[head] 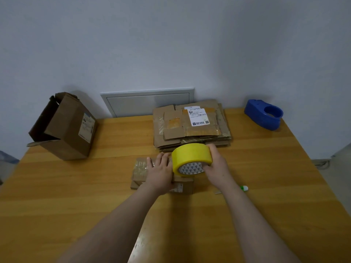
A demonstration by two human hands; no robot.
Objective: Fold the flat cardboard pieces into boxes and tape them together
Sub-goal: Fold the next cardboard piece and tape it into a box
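Observation:
A small folded cardboard box [141, 172] lies on the wooden table [76, 196] in front of me. My left hand [159, 171] lies flat on its top with fingers straight, pressing it down. My right hand [216, 166] grips a yellow tape roll [190, 155] held upright at the box's right end, just beside the left hand. Behind the roll sits a stack of flat cardboard pieces [191, 126] with a white shipping label on top.
A larger open brown box [64, 126] lies on its side at the table's back left. A blue tape dispenser [264, 114] stands at the back right. A small green and white tool [244, 188] lies right of my right wrist. The wall runs behind the table.

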